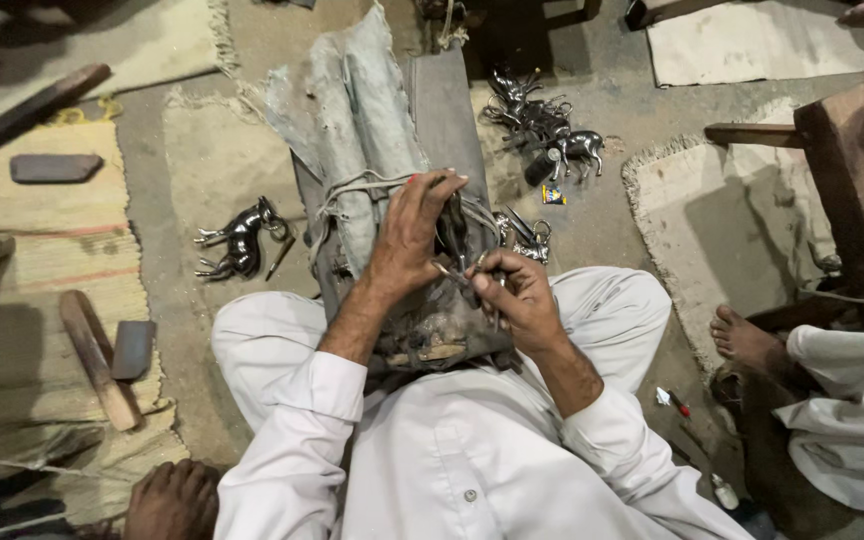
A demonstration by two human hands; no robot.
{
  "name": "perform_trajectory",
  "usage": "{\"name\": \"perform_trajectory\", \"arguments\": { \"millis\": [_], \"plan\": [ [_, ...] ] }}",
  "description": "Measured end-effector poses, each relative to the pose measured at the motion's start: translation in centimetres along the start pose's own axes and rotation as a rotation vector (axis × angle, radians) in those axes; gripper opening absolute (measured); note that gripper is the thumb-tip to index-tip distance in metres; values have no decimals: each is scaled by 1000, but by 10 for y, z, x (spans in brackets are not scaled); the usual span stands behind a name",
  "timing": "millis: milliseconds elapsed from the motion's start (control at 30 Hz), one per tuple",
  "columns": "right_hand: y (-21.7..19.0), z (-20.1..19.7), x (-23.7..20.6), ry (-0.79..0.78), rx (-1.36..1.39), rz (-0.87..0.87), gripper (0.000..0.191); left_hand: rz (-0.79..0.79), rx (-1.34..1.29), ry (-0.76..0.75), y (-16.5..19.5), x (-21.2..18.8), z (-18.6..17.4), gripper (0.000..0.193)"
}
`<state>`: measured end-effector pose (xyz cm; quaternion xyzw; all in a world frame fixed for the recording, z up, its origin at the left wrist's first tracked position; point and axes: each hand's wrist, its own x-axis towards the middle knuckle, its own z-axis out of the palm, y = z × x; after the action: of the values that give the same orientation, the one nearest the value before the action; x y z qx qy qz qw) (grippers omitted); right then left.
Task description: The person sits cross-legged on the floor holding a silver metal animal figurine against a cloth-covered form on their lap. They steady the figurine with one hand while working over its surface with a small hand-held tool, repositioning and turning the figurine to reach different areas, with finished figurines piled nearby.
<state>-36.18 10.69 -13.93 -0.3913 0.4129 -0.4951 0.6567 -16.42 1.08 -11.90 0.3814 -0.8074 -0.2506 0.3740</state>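
head view: my left hand (pixel 414 232) is clamped around a small dark metal animal figure (pixel 454 232), pressing it against the cloth-wrapped work block (pixel 372 150) between my knees. my right hand (pixel 514 297) has its fingers pinched together on a thin pointed tool (pixel 449 271), tip at the figure. i judge the figure hard, weighty for its size, slick where polished, with thin legs that could bend, so the body is the safest grip. more figures (pixel 242 240) lie on the floor mat (pixel 32 260) to my left.
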Motion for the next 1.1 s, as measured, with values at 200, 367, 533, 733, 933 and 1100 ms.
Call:
{"name": "perform_trajectory", "arguments": {
  "millis": [200, 367, 533, 733, 933, 1100],
  "plan": [
    [-16, -16, 42, -15, 62, -98, 28, -52, -36, -47, -23, 24, -4, 101],
    [-22, -15, 59, 158, -273, -226, 32, -73, -86, -78, -28, 18, -9, 100],
    [-32, -8, 68, 102, -517, -406, 27, -45, -96, -59, -24, 13, -5, 98],
    [-61, 14, 77, -69, -875, -590, 16, -6, -62, -51, -23, 3, -9, 100],
    [-90, 30, 85, -189, -936, -575, 15, -50, -62, -79, -20, 6, -18, 104],
    [-93, 32, 86, -223, -1029, -574, 15, -57, -56, -91, -23, 4, -15, 107]
  ]
}}
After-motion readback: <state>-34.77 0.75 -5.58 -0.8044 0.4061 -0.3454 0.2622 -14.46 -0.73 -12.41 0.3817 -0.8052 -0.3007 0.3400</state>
